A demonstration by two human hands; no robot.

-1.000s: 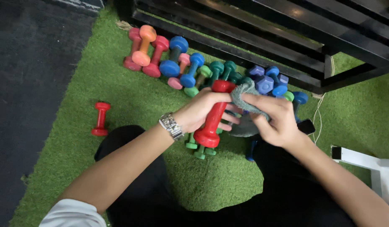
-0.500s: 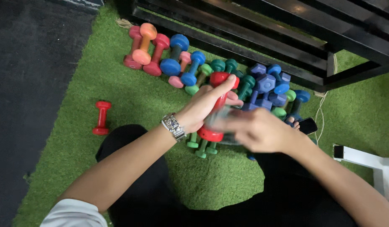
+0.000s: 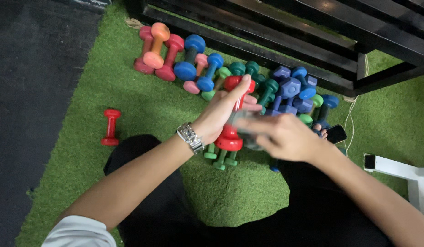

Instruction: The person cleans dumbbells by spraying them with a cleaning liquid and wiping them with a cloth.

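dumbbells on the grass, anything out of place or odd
One small red dumbbell lies alone on the green turf, well to the left of the colourful pile by the black rack. A dark phone also lies on the turf beside the pile. Nothing looks damaged.

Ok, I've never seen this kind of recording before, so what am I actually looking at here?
No machine here: a person wears a camera on the head, looking down at their own two bare hands. The left hand, with a wristwatch, grips a red dumbbell upright. The right hand presses something grey and blurred, perhaps a cloth, against it. On the green turf lie many small coloured dumbbells, one lone red dumbbell apart, and a phone, beside a black rack.
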